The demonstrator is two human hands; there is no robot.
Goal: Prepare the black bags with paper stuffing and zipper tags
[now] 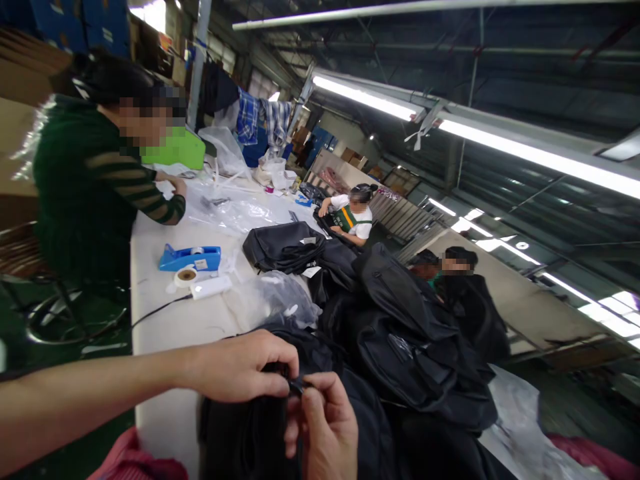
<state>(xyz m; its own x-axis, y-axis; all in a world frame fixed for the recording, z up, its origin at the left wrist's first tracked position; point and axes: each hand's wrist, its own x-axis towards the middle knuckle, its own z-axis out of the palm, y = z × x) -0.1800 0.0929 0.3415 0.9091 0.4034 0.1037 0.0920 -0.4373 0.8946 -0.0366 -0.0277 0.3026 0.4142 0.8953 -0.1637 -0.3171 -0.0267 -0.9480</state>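
Black bag [240,437], one: being supported at the near end of the counter [167,427], directly beneath both hands, its upper edge being partly covered by them.

Left hand [245,367], one: dark material of the bag is being grasped between thumb and curled fingers.

Right hand [325,420], one: a small dark piece [297,387] is being pinched between thumb and forefinger, just beside the left thumb; its exact kind is being obscured by the fingers.

Heap of black bags [415,333]: being carried by the counter, beyond and to the right of the hands, some being overlapped by others.

Clear plastic [273,297]: being held up by the counter, beside the heap.

Blue tape dispenser [200,258], tape roll [186,275] and white device [211,287] with dark cable [163,312]: being grouped close together, left of the plastic.

Co-worker [83,173] in striped sleeves: being seated at the counter's left side.

Second co-worker [347,217]: being seen farther off, a dark item being handled.
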